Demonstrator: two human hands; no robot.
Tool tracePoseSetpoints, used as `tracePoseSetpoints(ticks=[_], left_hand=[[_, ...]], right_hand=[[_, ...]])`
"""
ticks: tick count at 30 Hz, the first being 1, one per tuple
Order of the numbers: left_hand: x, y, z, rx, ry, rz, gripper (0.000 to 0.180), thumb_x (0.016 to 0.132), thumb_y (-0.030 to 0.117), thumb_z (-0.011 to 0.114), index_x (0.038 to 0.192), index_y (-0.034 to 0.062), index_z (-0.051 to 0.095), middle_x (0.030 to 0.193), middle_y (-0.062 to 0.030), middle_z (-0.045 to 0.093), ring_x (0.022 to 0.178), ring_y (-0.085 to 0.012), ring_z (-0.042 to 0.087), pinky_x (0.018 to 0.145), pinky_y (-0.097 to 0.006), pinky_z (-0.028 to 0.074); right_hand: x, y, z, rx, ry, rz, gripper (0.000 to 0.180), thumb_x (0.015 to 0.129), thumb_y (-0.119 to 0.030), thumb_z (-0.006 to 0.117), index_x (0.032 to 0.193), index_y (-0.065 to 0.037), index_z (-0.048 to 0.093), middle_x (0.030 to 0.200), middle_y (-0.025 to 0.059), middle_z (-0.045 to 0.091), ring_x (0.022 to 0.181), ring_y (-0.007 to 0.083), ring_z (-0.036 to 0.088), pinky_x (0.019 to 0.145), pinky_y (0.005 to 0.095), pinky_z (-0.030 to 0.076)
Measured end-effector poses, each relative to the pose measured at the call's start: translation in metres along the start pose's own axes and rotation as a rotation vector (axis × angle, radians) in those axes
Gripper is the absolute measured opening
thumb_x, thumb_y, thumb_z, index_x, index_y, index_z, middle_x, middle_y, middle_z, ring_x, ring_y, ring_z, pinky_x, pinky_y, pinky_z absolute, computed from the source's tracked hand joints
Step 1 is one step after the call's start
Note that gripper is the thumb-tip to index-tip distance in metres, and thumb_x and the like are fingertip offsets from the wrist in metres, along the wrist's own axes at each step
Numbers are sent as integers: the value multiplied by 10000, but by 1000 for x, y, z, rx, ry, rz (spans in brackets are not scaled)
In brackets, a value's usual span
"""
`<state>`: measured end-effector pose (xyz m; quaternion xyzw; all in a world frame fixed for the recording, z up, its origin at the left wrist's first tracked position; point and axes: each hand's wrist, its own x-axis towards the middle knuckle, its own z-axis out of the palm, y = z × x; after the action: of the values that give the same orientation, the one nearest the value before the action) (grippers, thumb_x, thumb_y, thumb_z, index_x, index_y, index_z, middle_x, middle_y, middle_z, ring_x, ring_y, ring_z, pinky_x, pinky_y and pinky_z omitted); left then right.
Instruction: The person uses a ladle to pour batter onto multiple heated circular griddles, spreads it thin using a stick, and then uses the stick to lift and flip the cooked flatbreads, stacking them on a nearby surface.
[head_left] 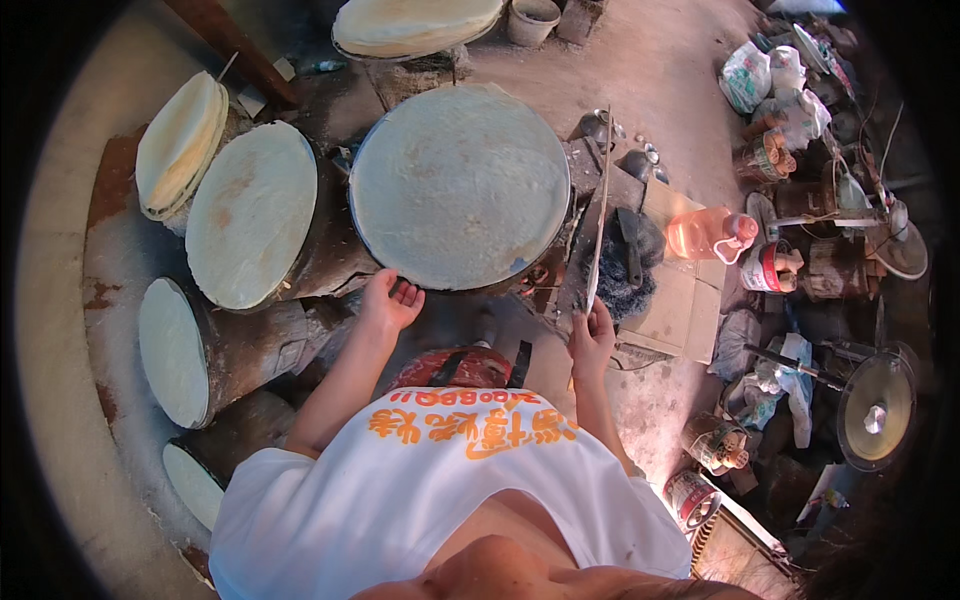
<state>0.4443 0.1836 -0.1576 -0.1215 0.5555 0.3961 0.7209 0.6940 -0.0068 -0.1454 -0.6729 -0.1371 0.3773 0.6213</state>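
Note:
In front of me lies a large, pale round sheet (460, 185), like a thin flatbread, covering a round dark-rimmed plate. My left hand (395, 300) is at its near left edge, the fingers curled and the thumb against the rim in what looks like a pinch. My right hand (594, 338) grips the lower end of a long thin strip (602, 205), seen nearly edge-on, which points away from me. Beside it, to the right, a dark fuzzy pad (630, 290) rests with a black-handled tool (630, 245) on top.
Pale round discs (250, 215) on dark supports crowd the left, with a thick pale stack (415, 25) at the far side. On the right are cardboard (670, 300), a clear bottle with a red cap (708, 234), filled tubs (770, 268), bags (790, 110) and a round metal disc (850, 420).

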Motion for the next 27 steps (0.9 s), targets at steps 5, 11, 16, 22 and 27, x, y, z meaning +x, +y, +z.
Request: tracePoseSetpoints(ticks=[5,11,16,22,27], left_hand=[[-16,0,12,104,-102,-32,353,799,119,614,1113,82,457,941,-72,510,888,-189,504,840,-393,472],[-12,-13,-10,1292,-308,1246,471,724,22,639,1175,84,517,973,-110,522,870,-239,523,779,-370,457],[0,38,11,1711,-708,2138,275,630,101,732,889,161,663,870,-26,551,875,-246,520,729,-375,435],[-19,64,71,1593,-954,2278,198,649,87,718,826,147,651,868,-8,582,859,-233,540,735,-350,453],[-32,89,112,1422,-992,2219,173,688,53,703,834,98,620,846,-60,588,783,-258,570,695,-367,468]], right_hand=[[10,13,-1,-7,18,-75,415,869,-47,599,1266,7,492,726,-40,530,545,12,435,463,167,336],[-4,13,-5,-14,26,-9,401,871,-58,599,1256,-3,502,736,-36,545,537,13,438,453,167,335],[-8,0,-10,-11,15,51,368,874,-79,594,1232,-29,524,738,-33,554,500,18,421,419,172,308],[-4,0,-10,-34,94,7,280,892,-60,566,1172,-66,558,608,-71,419,417,11,334,358,190,238],[2,-2,-18,-23,104,-32,272,891,-50,560,1162,-71,568,605,-70,428,403,12,322,356,196,234]])
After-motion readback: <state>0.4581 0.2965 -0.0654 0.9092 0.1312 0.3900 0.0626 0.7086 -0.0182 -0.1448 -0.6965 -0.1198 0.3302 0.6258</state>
